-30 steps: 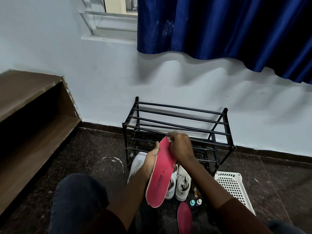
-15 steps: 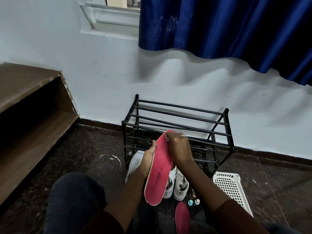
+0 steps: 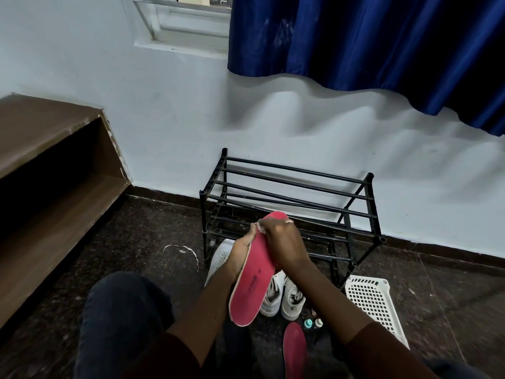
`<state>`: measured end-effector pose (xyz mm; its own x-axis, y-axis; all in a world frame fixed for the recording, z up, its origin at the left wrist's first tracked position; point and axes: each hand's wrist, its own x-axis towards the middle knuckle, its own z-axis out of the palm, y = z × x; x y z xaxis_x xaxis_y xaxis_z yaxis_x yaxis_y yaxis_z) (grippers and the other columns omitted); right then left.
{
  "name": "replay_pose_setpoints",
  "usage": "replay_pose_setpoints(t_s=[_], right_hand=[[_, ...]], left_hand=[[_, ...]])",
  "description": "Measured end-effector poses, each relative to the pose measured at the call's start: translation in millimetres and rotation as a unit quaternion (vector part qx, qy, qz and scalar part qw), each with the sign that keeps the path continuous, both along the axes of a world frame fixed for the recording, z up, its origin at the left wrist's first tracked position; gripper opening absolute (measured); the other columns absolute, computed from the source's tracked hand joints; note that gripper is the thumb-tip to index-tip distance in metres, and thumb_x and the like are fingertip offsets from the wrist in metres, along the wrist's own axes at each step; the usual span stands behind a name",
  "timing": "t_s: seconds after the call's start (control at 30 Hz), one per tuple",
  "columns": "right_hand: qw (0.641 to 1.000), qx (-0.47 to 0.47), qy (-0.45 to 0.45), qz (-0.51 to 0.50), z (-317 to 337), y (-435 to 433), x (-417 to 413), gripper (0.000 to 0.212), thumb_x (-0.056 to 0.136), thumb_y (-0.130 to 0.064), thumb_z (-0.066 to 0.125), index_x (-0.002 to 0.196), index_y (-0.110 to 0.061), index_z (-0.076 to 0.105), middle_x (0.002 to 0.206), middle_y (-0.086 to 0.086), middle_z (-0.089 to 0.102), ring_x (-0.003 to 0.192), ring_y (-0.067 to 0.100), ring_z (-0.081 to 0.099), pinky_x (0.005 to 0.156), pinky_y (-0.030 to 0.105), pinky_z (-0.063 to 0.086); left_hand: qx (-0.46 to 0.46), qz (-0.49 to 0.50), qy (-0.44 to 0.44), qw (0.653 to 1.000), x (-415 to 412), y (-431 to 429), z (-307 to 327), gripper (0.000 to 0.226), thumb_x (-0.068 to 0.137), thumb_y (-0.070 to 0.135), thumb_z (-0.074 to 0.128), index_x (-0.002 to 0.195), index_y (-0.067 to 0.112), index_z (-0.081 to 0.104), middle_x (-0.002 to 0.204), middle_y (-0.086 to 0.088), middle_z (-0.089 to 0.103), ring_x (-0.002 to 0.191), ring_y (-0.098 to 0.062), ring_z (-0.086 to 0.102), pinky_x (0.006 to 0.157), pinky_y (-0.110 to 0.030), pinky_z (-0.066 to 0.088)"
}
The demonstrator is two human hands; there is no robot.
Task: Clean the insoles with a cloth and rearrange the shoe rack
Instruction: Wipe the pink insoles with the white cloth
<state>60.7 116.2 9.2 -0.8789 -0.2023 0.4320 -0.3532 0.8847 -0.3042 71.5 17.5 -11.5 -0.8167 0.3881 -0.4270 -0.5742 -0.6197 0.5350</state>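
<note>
Held item: one pink insole (image 3: 252, 283), gripped along its left edge by the left hand (image 3: 240, 251), thumb on the pink face and fingers hidden behind; it stood tilted, toe end uppermost, above the floor in front of the shoe rack (image 3: 287, 184). Right hand (image 3: 282, 243): curled down against the insole's upper part, with a scrap of pale cloth (image 3: 259, 228) showing at the fingertips; most of the cloth was hidden under the hand. Second pink insole (image 3: 293, 348): flat on the dark floor, near the person's lap, held by neither hand. White sneakers (image 3: 281, 296): on the floor just before the rack, partly behind the held insole. Rack: black, barred, nothing visible on its top tier. White perforated basket (image 3: 371, 299): on the floor to the rack's right. Two small bottles (image 3: 313, 323): beside the sneakers. Step in hand, by judgement: wiping the first insole near its toe. Next move would probably call for drawing the cloth down towards the heel while the left hand braced the edge against bending, then exchanging it for the insole on the floor; the rack was not yet arranged.
</note>
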Motion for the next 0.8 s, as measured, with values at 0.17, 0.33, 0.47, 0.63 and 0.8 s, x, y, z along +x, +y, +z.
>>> replay_pose_setpoints(t_s=[0.17, 0.33, 0.47, 0.63, 0.8], right_hand=[[0.989, -0.018, -0.04, -0.141, 6, 23, -22, 0.018, 0.063, 0.011, 0.06, 0.058, -0.006, 0.059, 0.056, 0.017, 0.061, 0.049, 0.032, 0.056, 0.045, 0.027, 0.032], [0.993, -0.063, -0.013, -0.099, 4, 14, -6, 0.024, 0.071, 0.004, 0.048, 0.075, -0.004, 0.07, 0.073, 0.015, 0.069, 0.059, 0.035, 0.059, 0.052, 0.033, 0.045], [0.993, -0.096, 0.0, -0.069, 3, 3, 18, 0.021, 0.07, 0.007, 0.062, 0.079, -0.008, 0.073, 0.07, 0.011, 0.07, 0.056, 0.029, 0.063, 0.053, 0.028, 0.042], [0.994, -0.103, -0.006, -0.029, -6, -15, 50, 0.025, 0.066, 0.009, 0.058, 0.074, -0.01, 0.072, 0.066, 0.005, 0.066, 0.05, 0.023, 0.059, 0.05, 0.028, 0.041], [0.996, -0.07, -0.005, -0.06, 0, -7, 44, 0.023, 0.06, 0.014, 0.064, 0.065, -0.008, 0.067, 0.06, 0.007, 0.063, 0.047, 0.024, 0.056, 0.045, 0.025, 0.038]], left_hand=[[-0.001, -0.089, -0.005, 0.996, 9, -2, 5, 0.074, 0.093, 0.059, 0.023, 0.096, 0.002, 0.071, 0.076, -0.023, 0.066, 0.052, -0.032, 0.063, 0.051, -0.029, 0.053], [0.002, -0.037, -0.012, 0.999, 12, 5, 15, 0.062, 0.1, 0.048, 0.018, 0.1, 0.005, 0.063, 0.078, -0.013, 0.072, 0.065, -0.024, 0.07, 0.053, -0.03, 0.057], [-0.002, -0.022, -0.003, 1.0, 7, 3, 15, 0.072, 0.101, 0.043, 0.018, 0.077, 0.003, 0.073, 0.066, -0.013, 0.07, 0.057, -0.021, 0.069, 0.045, -0.026, 0.054], [-0.042, -0.018, 0.003, 0.999, -2, 0, 14, 0.066, 0.101, 0.045, 0.018, 0.086, -0.001, 0.063, 0.067, -0.013, 0.071, 0.059, -0.02, 0.069, 0.063, -0.032, 0.053], [-0.068, -0.013, 0.012, 0.998, -1, -1, 16, 0.059, 0.101, 0.045, 0.017, 0.092, 0.004, 0.058, 0.066, -0.008, 0.071, 0.058, -0.017, 0.069, 0.059, -0.026, 0.054]])
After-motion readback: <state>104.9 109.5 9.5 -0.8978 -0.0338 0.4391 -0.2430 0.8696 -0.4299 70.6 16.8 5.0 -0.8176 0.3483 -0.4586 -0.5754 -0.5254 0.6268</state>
